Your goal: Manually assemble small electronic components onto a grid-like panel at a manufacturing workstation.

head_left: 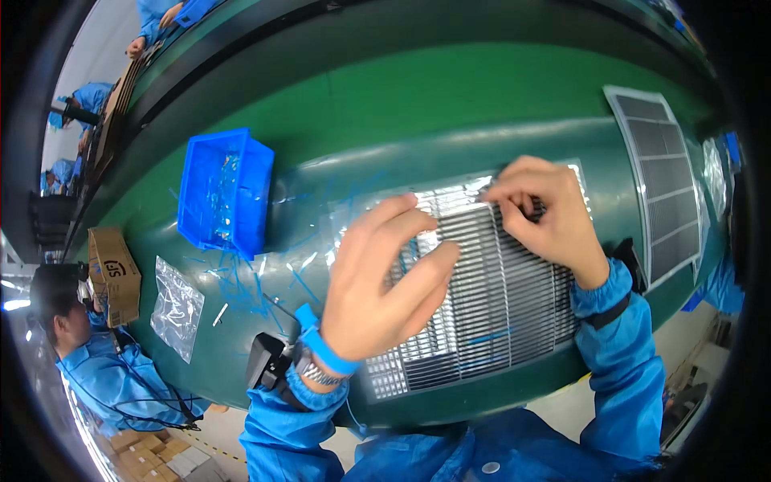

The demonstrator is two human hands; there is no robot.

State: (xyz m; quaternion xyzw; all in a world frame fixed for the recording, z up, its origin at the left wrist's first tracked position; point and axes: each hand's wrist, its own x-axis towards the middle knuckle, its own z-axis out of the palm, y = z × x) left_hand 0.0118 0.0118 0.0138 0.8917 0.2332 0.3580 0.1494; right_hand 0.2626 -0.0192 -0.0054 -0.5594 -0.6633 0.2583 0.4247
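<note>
A silvery finned grid panel (pixel 490 313) lies flat on the green bench in front of me. My left hand (pixel 385 281) hovers over the panel's left half, thumb and fingers apart, fingertips near the fins and a thin blue strip. My right hand (pixel 542 213) rests on the panel's far edge, fingers pinched together on something small at the rim that I cannot make out. Both forearms wear blue sleeves; a blue wrist strap and a watch sit on the left wrist.
A blue plastic bin (pixel 223 193) holding small parts stands at the left, with loose blue strips (pixel 265 281) scattered beside it. A clear bag (pixel 177 309) lies near the front edge. Another grid panel (pixel 666 185) lies to the right. A person in blue (pixel 88 353) sits at left beside a cardboard box (pixel 114 275).
</note>
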